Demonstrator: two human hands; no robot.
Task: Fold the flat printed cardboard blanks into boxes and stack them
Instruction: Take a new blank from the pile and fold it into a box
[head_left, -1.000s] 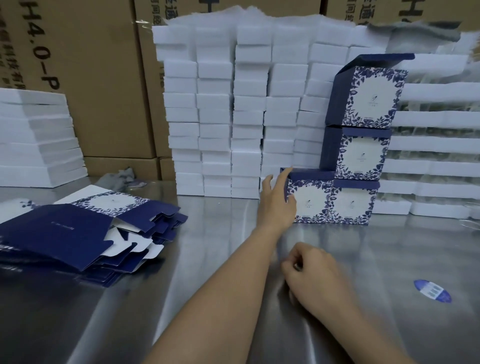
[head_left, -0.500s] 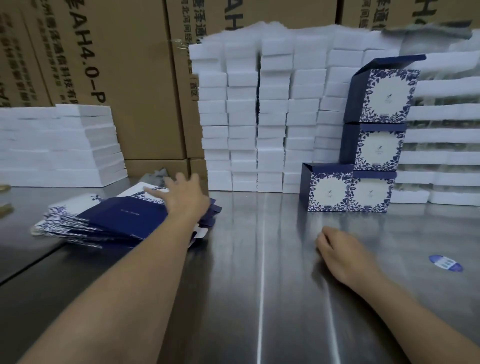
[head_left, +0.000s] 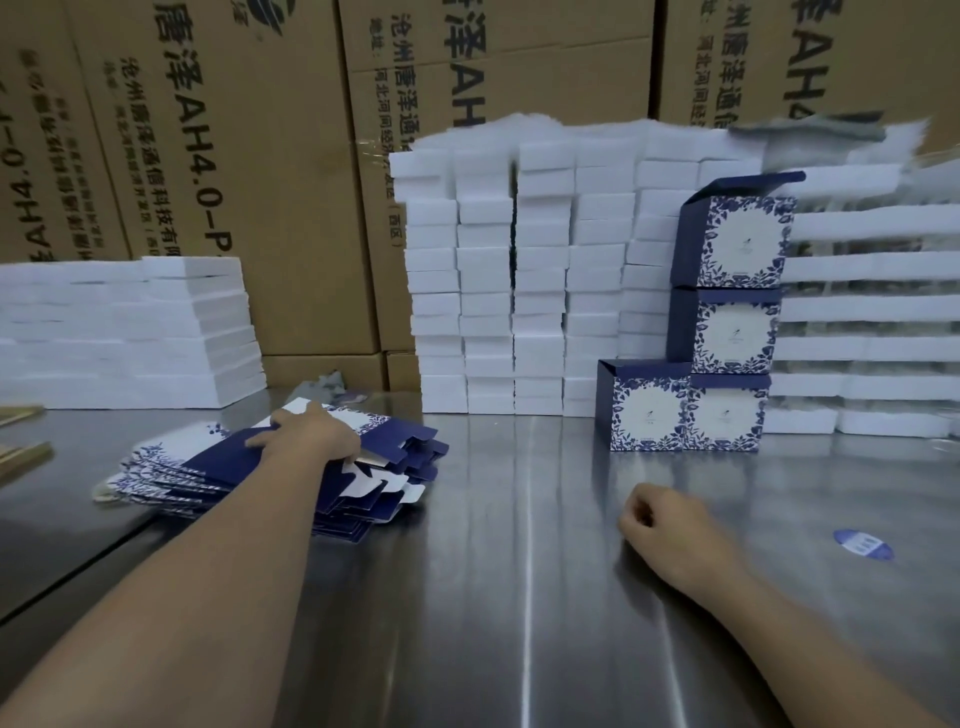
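Head view: steel table (head_left: 519, 597), person's two forearms reaching forward over it.
Change, left hand: a second ago the left hand (head_left: 311, 436) was at the lower-left box of the stack; half a second ago it was crossing to the pile; it now lies on the pile.
Change, right hand: the right hand (head_left: 660, 525) has stayed low on the table throughout, near centre-right.
Meaning for task: judged as one box just set down and the next cycle opening with a pick of a fresh blank.
Grip, left: fingers spread fairly straight, pressed on the top blank (head_left: 228, 454); thumb at the near edge, and whether it hooks under cannot be told.
Grip, right: fingers loosely curled, knuckles down on the table, holding nothing.
Pile of flat blanks (head_left: 161, 473): left of centre on the table, fanned and untidy; navy faces, white undersides, blue leaf print along edges, tab cut-outs showing on the right side.
Folded boxes (head_left: 732, 332): four, right of centre at the back; two side by side on the table, two more stacked above the right-hand one; the topmost has its lid flap raised.
Box finish: navy sides, white front panel framed in blue foliage.
Backdrop: white block stacks (head_left: 493, 286) touching the boxes from behind; brown cartons (head_left: 260, 156) beyond.
Loose item: blue oval sticker (head_left: 862, 543), on the table at right.
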